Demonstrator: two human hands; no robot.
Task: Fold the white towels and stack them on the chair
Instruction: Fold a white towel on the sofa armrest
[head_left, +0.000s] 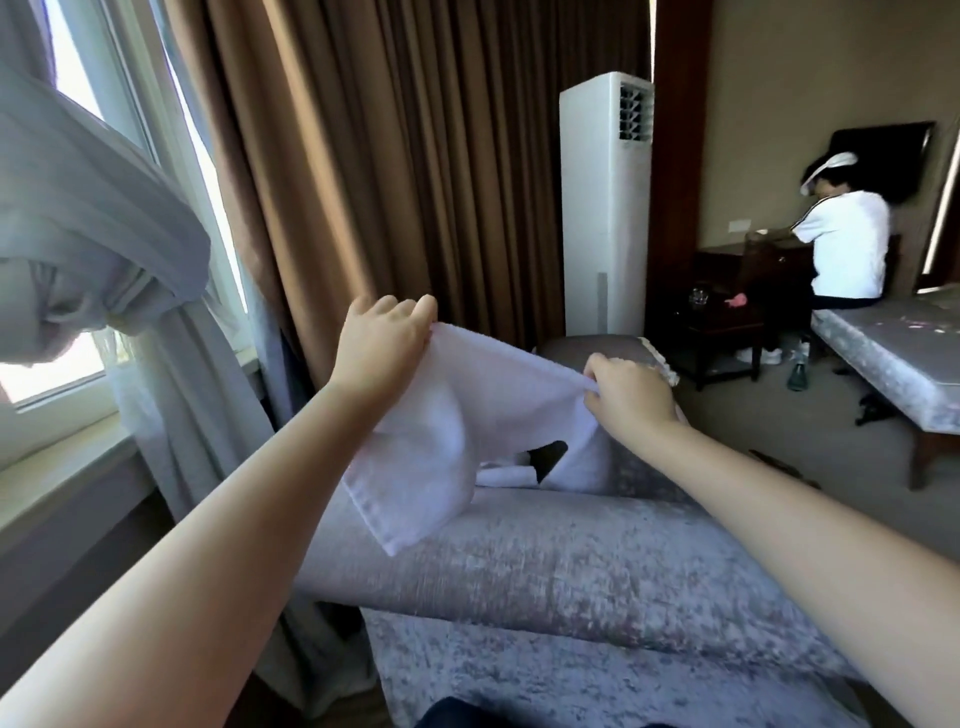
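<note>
A white towel (467, 415) hangs in the air between my two hands, above a grey velvet chair (571, 561). My left hand (384, 343) pinches its upper left corner, held higher. Over at the upper right corner, my right hand (628, 389) pinches the edge. The towel's lower part droops down to the left over the chair's arm. More white towel fabric (506, 474) lies on the chair seat behind the held towel, partly hidden.
Brown curtains (389, 156) and a window with a tied grey sheer (93, 234) stand to the left. A tall white air conditioner (605, 208) is behind the chair. At the right a person in a white shirt (847, 244) sits on a bed bench (893, 358) by a dark table.
</note>
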